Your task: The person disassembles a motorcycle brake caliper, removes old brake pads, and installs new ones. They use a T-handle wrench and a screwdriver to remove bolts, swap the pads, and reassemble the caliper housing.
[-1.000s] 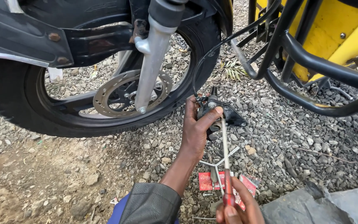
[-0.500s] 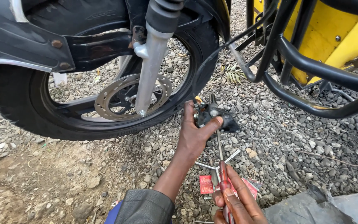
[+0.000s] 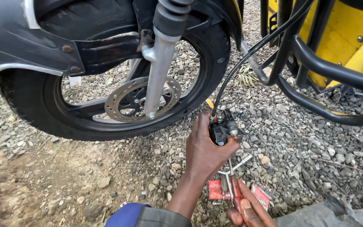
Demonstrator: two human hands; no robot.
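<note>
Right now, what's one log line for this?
left hand: grips brake caliper | right hand: holds screwdriver | ground: gravel

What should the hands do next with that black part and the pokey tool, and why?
Probably guide the screwdriver tip up into the black brake part. The left hand holds that part just above the gravel, its hose attached, while the right hand grips the red handle with the shaft pointing at the part. Whether the tip already touches is hard to tell.
</note>
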